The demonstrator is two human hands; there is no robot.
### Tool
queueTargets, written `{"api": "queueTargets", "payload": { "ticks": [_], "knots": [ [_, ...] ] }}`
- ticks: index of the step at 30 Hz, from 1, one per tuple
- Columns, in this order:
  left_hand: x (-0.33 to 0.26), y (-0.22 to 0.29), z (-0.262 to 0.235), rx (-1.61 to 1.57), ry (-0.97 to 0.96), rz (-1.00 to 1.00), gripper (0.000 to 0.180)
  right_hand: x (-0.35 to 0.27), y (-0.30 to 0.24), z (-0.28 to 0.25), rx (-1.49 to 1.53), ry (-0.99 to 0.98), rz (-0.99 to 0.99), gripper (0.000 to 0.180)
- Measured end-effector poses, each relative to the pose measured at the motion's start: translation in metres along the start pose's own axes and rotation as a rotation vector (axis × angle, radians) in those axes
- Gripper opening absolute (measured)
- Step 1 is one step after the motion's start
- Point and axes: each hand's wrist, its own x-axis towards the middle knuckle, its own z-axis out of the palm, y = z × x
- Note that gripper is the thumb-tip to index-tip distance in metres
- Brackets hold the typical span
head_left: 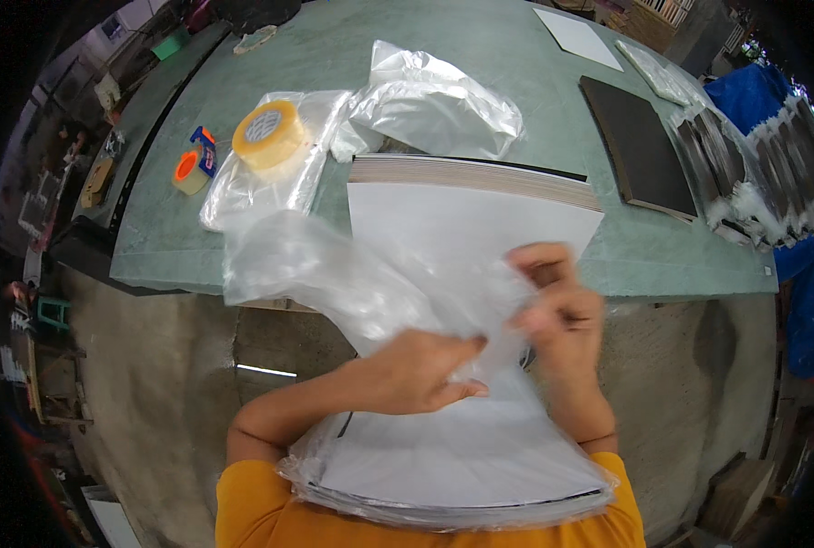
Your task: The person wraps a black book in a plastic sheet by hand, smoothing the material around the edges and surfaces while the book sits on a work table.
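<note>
In front of me a loose clear plastic bag (334,269) stretches from the table toward my hands, slightly smeared by motion. My left hand (416,370) is closed on its film, with thumb and forefinger pointing right. Just right of it, my right hand (560,306) is raised with curled fingers, pinching the bag's thin edge. Beneath the hands, a stack of white sheets (480,210) with layered edges rests at the table's near edge. Against my body lies a plastic-wrapped pack of white sheets (452,457), its lower edge by my orange shirt.
A yellowish tape roll (268,137) sits on folded plastic bags (274,187). Left of them lies a small tape dispenser (195,164). Crumpled plastic (434,105) lies behind the stack. On the green table's right are a dark board (635,146) and wrapped dark packs (781,169).
</note>
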Motion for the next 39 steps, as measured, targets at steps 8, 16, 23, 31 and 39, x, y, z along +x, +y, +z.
{"api": "queueTargets", "payload": {
  "ticks": [8,16,23,31,39],
  "knots": [
    [0.010,-0.028,-0.018,-0.223,0.154,0.126,0.021,-0.005,0.027,-0.036,0.304,-0.408,0.517,0.018],
    [0.011,-0.024,-0.039,-0.796,-0.008,0.112,0.023,-0.011,0.002,-0.008,0.179,-0.663,0.338,0.030],
    [-0.010,-0.026,-0.065,-0.716,-0.290,0.072,0.013,-0.031,0.019,-0.034,-0.600,-1.138,0.591,0.044],
    [-0.037,-0.061,-0.017,0.787,-0.700,-0.222,0.028,-0.020,-0.014,-0.041,-1.266,-1.440,0.704,0.027],
    [-0.026,-0.064,-0.079,0.235,0.525,-0.249,0.017,-0.005,-0.007,-0.085,-1.091,0.076,0.078,0.038]
  ]
}}
